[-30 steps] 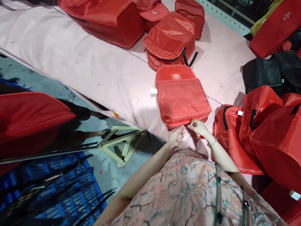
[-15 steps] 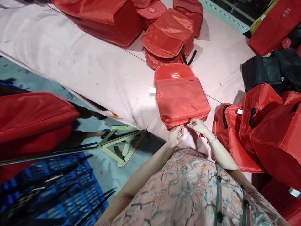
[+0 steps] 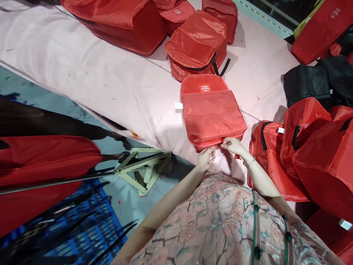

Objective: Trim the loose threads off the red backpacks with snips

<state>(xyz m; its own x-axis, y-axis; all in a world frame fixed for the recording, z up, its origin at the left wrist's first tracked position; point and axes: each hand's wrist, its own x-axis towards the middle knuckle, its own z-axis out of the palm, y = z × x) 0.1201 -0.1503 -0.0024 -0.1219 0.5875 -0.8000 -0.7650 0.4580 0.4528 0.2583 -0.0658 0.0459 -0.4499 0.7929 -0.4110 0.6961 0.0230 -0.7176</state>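
A flat red fabric bag (image 3: 212, 112) with a small white-lettered label lies on the pink cloth-covered table (image 3: 91, 70), its near edge towards me. My left hand (image 3: 205, 158) pinches that near edge with curled fingers. My right hand (image 3: 233, 145), a bracelet at its wrist, is closed on the same edge just to the right. The two hands almost touch.
More red bags (image 3: 197, 42) lie further back on the table, and a heap of red bags (image 3: 311, 147) with black ones (image 3: 311, 82) fills the right side. At left hangs a large red bag (image 3: 41, 173) over a blue crate (image 3: 82, 228). A wooden frame (image 3: 143, 165) stands below the table edge.
Both hands have closed onto the bag's near edge and shifted slightly up. The large red bag at left has dropped lower.
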